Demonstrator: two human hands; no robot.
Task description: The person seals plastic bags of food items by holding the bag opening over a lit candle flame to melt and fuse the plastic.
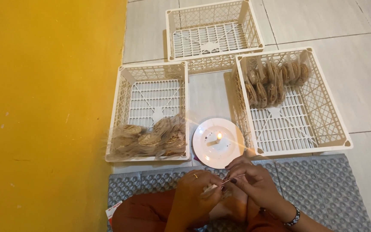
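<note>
So there are three white plastic crates on the floor: an empty one at the back [213, 32], one on the left [153, 109] with a heap of clear-bagged brown snacks [149, 139] at its near end, and one on the right [290, 101] with more bagged snacks [273, 81] standing in rows at the far end. I can't get an exact count of the packs, they overlap too much. One white plate [207, 154] sits between the two front crates, with one small lit candle [218, 137] on it.

Both hands meet just below the plate. The left hand [194, 193] and right hand [254, 182] have their fingers [232, 180] pinched shut on a small clear bag [217, 187], held between the two sets of fingertips, close to the plate's near rim. What's inside is too blurred to tell.

The floor [366, 73] is pale tile, there's a grey bumpy mat [323, 184] under the person, and a bright yellow wall [44, 116] runs along the left.
</note>
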